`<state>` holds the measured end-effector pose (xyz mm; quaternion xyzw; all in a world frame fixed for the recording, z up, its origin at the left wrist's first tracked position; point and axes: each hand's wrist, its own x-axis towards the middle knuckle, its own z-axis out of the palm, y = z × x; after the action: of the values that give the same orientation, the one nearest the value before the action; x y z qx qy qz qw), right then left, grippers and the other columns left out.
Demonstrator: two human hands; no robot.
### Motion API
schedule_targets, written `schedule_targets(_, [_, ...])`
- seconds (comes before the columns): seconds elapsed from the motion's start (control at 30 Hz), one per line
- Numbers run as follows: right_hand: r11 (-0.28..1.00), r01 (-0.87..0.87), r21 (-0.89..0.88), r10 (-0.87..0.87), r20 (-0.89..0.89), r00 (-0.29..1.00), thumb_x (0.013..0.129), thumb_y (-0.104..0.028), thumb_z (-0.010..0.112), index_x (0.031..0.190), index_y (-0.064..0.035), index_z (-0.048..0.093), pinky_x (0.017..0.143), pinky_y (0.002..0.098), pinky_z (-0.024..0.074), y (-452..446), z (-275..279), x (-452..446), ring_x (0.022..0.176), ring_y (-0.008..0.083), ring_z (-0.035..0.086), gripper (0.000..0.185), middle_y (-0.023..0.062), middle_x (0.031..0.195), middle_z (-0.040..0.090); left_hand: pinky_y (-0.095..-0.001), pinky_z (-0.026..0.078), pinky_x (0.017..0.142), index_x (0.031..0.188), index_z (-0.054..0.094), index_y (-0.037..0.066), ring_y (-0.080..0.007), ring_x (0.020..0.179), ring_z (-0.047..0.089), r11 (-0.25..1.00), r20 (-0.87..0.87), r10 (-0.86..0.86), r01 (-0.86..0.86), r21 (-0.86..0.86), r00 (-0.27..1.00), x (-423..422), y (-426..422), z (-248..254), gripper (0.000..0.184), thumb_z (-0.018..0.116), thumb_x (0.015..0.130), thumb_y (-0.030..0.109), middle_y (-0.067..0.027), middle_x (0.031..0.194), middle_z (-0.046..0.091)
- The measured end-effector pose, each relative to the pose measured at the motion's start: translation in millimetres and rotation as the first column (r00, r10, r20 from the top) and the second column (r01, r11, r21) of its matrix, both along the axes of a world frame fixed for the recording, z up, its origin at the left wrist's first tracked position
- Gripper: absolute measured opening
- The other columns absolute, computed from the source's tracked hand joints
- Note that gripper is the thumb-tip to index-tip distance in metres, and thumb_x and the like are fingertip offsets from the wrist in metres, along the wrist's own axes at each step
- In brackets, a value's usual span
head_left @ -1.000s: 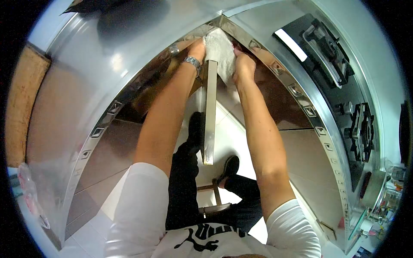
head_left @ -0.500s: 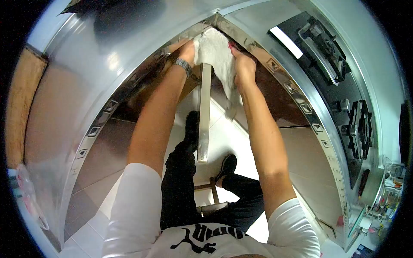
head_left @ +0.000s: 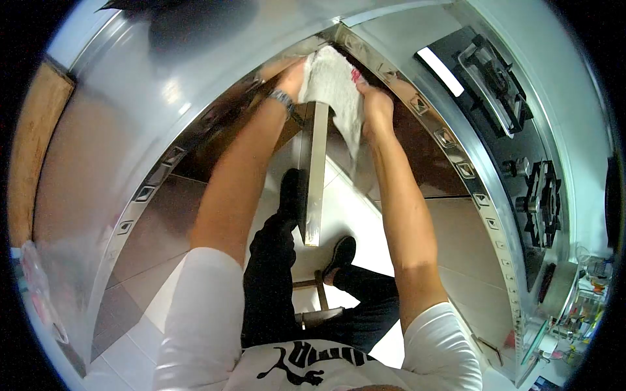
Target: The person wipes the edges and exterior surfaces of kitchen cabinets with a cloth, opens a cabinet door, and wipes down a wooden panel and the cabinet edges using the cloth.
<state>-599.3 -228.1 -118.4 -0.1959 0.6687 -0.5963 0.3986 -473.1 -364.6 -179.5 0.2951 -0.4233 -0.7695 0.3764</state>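
While pinching the white cloth (head_left: 329, 79) in the right hand (head_left: 377, 107) and touching it with the left hand (head_left: 291, 79), in a grip too hidden to tell, seems to be working it between both against the metal-edged panel (head_left: 316, 173), next calling for even tension

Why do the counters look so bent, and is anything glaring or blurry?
In the head view, wide-angle distortion likely bows the counter edges; there, glare whitens patches of the left counter and floor; the cloth looks slightly blurred at its hanging tip.
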Motion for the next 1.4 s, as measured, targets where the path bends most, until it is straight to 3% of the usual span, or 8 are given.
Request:
schedule_targets(0.17, [0.990,-0.135,0.044,0.140,-0.165,0.976,0.085,-0.018,0.058,0.107,0.0076,0.060,0.087,0.0369,0.0404,-2.0,-15.6,-3.6,0.096,0.0288,0.057,0.034,0.0220,0.104,0.061,-0.0318,0.048,0.087,0.117,0.057,0.003,-0.0180,0.098,0.062,0.988,-0.034,-0.047,0.051,0.145,0.998,-2.6,10.6,19.5,0.039,0.047,0.095,0.033,-0.0078,0.110,0.064])
schedule_targets(0.27, [0.985,-0.155,-0.073,0.159,0.049,0.986,0.081,-0.009,0.059,0.082,0.0049,0.065,0.065,0.0273,0.0436,36.8,6.0,20.3,0.067,0.0166,0.058,0.015,0.0103,0.077,0.065,-0.0305,0.048,0.087,0.114,0.059,0.003,-0.0164,0.097,0.062,0.989,0.095,0.131,-0.123,-0.079,0.987,24.2,59.0,40.3,0.037,0.047,0.095,0.033,-0.0071,0.109,0.064])
schedule_targets(0.4, [0.972,-0.223,-0.077,0.230,0.114,0.966,0.087,-0.011,0.054,0.090,0.0028,0.065,0.071,0.0276,0.0448,51.3,-12.2,11.4,0.075,0.0160,0.061,0.018,0.0107,0.087,0.065,-0.0279,0.045,0.064,0.092,0.066,0.001,-0.0118,0.068,0.056,0.943,0.124,0.211,-0.168,-0.288,0.970,28.2,66.1,30.0,0.043,0.054,0.092,0.042,-0.0044,0.078,0.064])
schedule_targets(0.47, [0.963,-0.268,-0.013,0.260,-0.197,0.945,0.088,-0.012,0.053,0.093,0.0012,0.066,0.069,0.0258,0.0444,44.2,-24.5,1.1,0.076,0.0126,0.059,0.019,0.0065,0.085,0.065,-0.0278,0.046,0.063,0.089,0.066,0.003,-0.0124,0.067,0.056,0.985,-0.047,0.159,-0.162,-0.053,0.986,16.8,54.2,25.4,0.040,0.056,0.091,0.041,-0.0040,0.077,0.064])
schedule_targets(0.63, [0.881,-0.344,-0.326,-0.121,-0.856,0.503,0.086,-0.009,0.053,0.123,-0.0070,0.055,0.071,0.0359,0.0485,44.4,11.1,22.7,0.082,0.0231,0.063,0.038,0.0091,0.091,0.065,-0.0298,0.049,0.065,0.098,0.064,0.004,-0.0153,0.072,0.061,0.979,-0.185,0.148,-0.117,0.168,0.972,6.6,46.0,25.7,0.034,0.057,0.090,0.037,-0.0041,0.087,0.065])
schedule_targets(0.83, [0.867,-0.448,0.219,0.261,-0.965,0.034,0.076,-0.004,0.054,0.136,-0.0296,0.041,0.064,0.0477,0.0488,34.8,32.2,19.2,0.069,0.0353,0.062,0.067,0.0155,0.084,0.061,-0.0296,0.052,0.072,0.108,0.060,0.005,-0.0160,0.084,0.064,0.989,-0.105,0.086,-0.072,0.126,0.991,12.8,43.2,20.3,0.031,0.050,0.094,0.032,-0.0042,0.097,0.065])
schedule_targets(1.0, [0.878,-0.393,0.274,0.306,-0.952,0.019,0.076,-0.006,0.054,0.136,-0.0302,0.041,0.067,0.0487,0.0492,9.7,38.8,11.8,0.074,0.0373,0.062,0.066,0.0183,0.081,0.063,-0.0298,0.051,0.079,0.112,0.059,0.008,-0.0148,0.091,0.062,0.982,0.084,0.150,-0.138,-0.128,0.985,7.4,46.9,53.0,0.035,0.047,0.094,0.036,-0.0035,0.103,0.065])
schedule_targets(1.4, [0.918,-0.283,0.278,0.349,-0.905,0.242,0.079,-0.011,0.051,0.134,-0.0264,0.045,0.075,0.0469,0.0478,8.3,20.9,12.0,0.074,0.0383,0.061,0.057,0.0222,0.079,0.062,-0.0295,0.049,0.080,0.121,0.055,0.007,-0.0135,0.097,0.059,0.983,0.265,0.170,-0.144,-0.117,0.949,1.0,27.7,26.8,0.043,0.048,0.093,0.039,-0.0035,0.113,0.061])
